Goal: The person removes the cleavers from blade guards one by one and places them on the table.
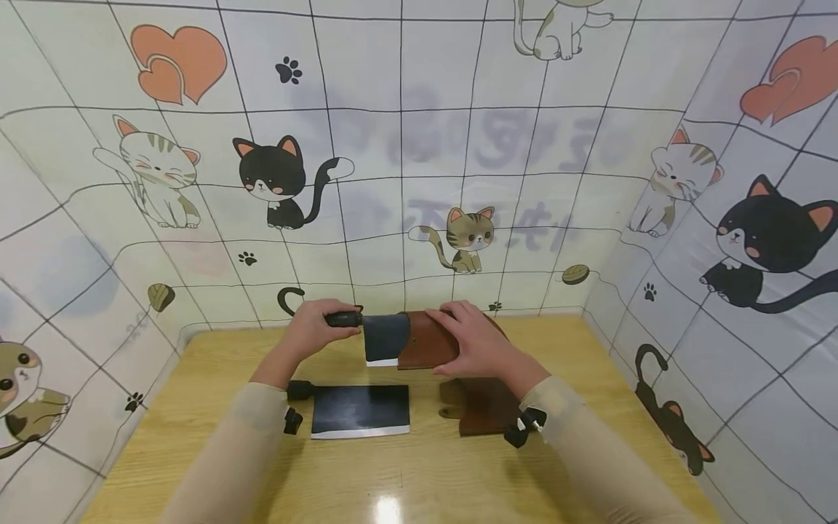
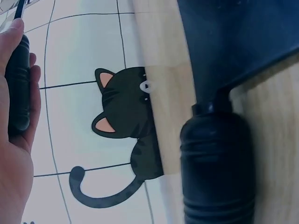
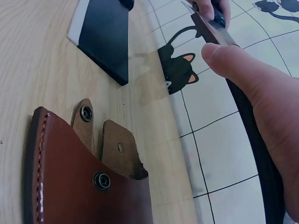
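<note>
My left hand [image 1: 308,336] grips the black ribbed handle [image 2: 18,88] of a cleaver [image 1: 385,336], held up over the back of the table. The cleaver's dark blade runs rightward into a brown leather sheath [image 1: 422,351], its near half and pale cutting edge still showing. My right hand [image 1: 483,343] holds that sheath, thumb along the lower near side and fingers over the top; the fingers' far side is hidden. In the right wrist view the sheath appears edge-on under the thumb.
A second cleaver [image 1: 360,409] lies flat on the wooden table [image 1: 340,480], handle to the left. To its right, below my right hand, lies another brown leather sheath [image 3: 93,172] with snap straps. Behind the table hangs a cat-patterned cloth [image 1: 419,145].
</note>
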Available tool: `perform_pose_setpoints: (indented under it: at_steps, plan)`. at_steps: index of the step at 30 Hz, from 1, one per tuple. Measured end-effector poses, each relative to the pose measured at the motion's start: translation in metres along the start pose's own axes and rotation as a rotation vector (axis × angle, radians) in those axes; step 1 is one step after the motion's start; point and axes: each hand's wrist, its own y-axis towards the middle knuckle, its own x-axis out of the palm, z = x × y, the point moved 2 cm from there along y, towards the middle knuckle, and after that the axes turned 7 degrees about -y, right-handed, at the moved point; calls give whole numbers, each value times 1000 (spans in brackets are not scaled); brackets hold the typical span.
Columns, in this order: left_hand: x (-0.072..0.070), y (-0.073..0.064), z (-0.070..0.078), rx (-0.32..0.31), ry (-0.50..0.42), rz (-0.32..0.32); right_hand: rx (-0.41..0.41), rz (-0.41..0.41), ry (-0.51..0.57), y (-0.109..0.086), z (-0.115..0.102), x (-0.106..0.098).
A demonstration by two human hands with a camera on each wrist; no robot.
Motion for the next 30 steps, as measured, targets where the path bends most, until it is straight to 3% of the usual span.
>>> perform_pose_setpoints:
  at_steps: [6,10,14,21,30]
  plan:
    - [0,3,12,42,246,-77,19,-19,26,0,3,1]
    - [5,4,15,93,317,-74,25,-21,27,0,6,3]
    - [10,5,13,109,283,-47,27,-32,21,0,7,3]
    - [11,4,7,79,169,-29,74,-72,31,0,8,2]
    - [12,4,1,47,122,-22,103,-106,59,0,10,9]
